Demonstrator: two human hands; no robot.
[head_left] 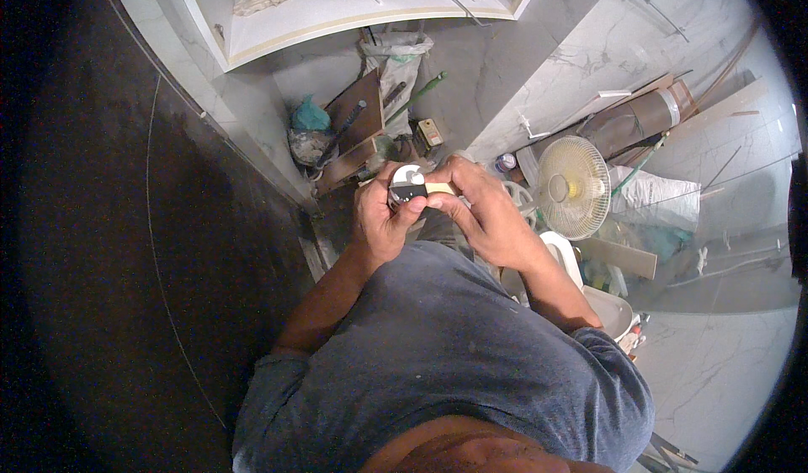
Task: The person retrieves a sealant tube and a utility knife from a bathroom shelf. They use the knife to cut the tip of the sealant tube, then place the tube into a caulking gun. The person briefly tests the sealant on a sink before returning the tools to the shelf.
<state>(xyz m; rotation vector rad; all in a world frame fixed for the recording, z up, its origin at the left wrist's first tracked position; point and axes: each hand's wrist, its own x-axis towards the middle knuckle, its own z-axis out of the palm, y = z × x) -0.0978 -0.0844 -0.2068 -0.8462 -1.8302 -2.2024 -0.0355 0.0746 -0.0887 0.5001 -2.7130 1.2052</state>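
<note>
In front of my chest, both hands meet around a small round black-and-white object that looks like a tape measure (408, 185). My left hand (380, 212) wraps its rounded body, with the thumb on the lower edge. A short pale yellow strip (441, 188) runs from the body toward the right. My right hand (481, 204) pinches that strip between thumb and fingers. The fingers behind the object are partly hidden.
A white cabinet shelf (337, 17) with tools and a cloth is ahead. Below it are a white sack (396, 69), boards and a bucket (313, 146). To the right stand a fan (574, 187) and a rolled sheet (631, 124); a dark panel (109, 246) is left.
</note>
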